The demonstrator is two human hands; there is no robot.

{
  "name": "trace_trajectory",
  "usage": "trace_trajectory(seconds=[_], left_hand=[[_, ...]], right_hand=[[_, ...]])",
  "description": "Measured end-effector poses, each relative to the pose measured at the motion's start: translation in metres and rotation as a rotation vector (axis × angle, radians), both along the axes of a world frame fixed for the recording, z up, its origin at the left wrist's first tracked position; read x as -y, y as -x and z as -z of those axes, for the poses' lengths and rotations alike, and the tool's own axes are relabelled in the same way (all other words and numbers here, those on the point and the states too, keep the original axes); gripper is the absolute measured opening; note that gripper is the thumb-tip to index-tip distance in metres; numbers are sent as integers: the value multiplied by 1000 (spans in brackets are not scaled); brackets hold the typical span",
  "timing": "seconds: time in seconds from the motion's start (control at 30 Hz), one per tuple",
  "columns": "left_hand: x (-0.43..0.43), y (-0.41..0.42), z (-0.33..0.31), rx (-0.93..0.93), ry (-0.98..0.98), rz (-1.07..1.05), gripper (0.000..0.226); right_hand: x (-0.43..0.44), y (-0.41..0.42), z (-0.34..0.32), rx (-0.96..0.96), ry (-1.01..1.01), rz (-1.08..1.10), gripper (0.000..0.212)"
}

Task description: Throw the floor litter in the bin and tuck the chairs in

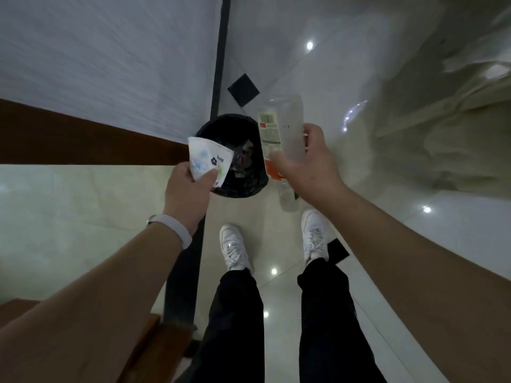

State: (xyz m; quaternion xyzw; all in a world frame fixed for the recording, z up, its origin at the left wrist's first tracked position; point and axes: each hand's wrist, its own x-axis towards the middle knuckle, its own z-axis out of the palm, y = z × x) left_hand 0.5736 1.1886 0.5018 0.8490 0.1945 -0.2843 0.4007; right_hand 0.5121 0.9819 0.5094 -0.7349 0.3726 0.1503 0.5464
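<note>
A crumpled white printed wrapper (208, 159) is pinched by the left hand (189, 193) above the round black-lined bin (244, 190), a clear plastic bottle (290, 128) gripped by the right hand (309, 168) beside its rim, apparently for dropping in.

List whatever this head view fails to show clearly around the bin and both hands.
All in the head view:
Bin contents: dark inside, partly covered by the wrapper in the left hand.
Wrapper print: too small, blurred.
Bottle label: blurred text; middle hidden by the right hand.
Wooden furniture, lower left: cut off by the frame edge; chair or table, cannot tell.
</note>
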Motion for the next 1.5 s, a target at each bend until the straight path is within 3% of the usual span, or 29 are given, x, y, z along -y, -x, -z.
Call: trace_trajectory(seconds=[0.13, 0.4, 0.57, 0.67, 0.83, 0.97, 1.1, 1.5], left_hand=[[-24, -17, 59, 0, -43, 70, 21], [-47, -37, 171, -36, -21, 163, 20], [-48, -39, 231, -41, 14, 117, 14], [-46, -30, 244, -87, 43, 107, 15], [-49, -21, 229, -91, 84, 199, 29], [-58, -24, 192, -4, 15, 396, 38], [-64, -36, 140, 138, -33, 586, 48], [-61, -59, -103, 442, -238, 857, 54]], right_hand=[[-25, -10, 59, -24, 47, -23, 53], [-60, -43, 159, -18, 75, -80, 59], [-74, -60, 216, 33, 102, -101, 56], [-80, -61, 241, 42, 118, -145, 55], [-82, -46, 250, 29, 264, -281, 69], [-77, -37, 220, 53, 381, -437, 49], [-66, -38, 161, 49, 504, -599, 52], [-66, -57, -101, 0, 738, -725, 54]])
